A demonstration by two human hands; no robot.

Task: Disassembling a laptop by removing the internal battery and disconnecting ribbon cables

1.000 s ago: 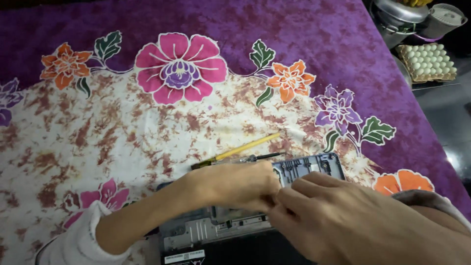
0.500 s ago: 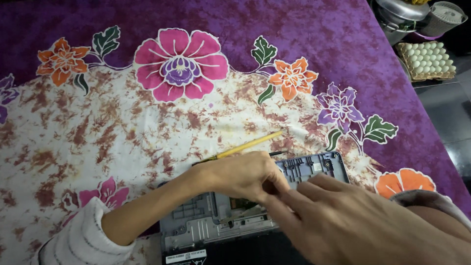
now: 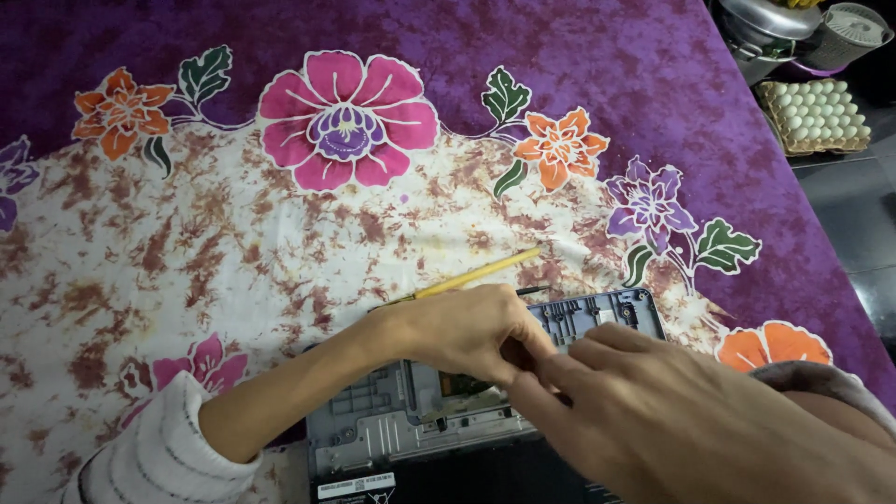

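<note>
The grey plastic opened laptop base (image 3: 485, 411) lies near the front edge of the flowered purple-and-white cloth (image 3: 280, 243). Since a second ago, the left hand (image 3: 467, 331) has slid rightward to meet the right hand (image 3: 672, 420) over it; fingertips are pinched together, contents hidden. A yellow-handled tool (image 3: 476, 273) lies just behind, untouched.

there were two hands, the left hand (image 3: 467, 331) and the right hand (image 3: 653, 411), one opened grey laptop base (image 3: 411, 420), one yellow-handled tool (image 3: 476, 273), one flowered cloth (image 3: 233, 233) and one egg tray (image 3: 814, 114).
</note>
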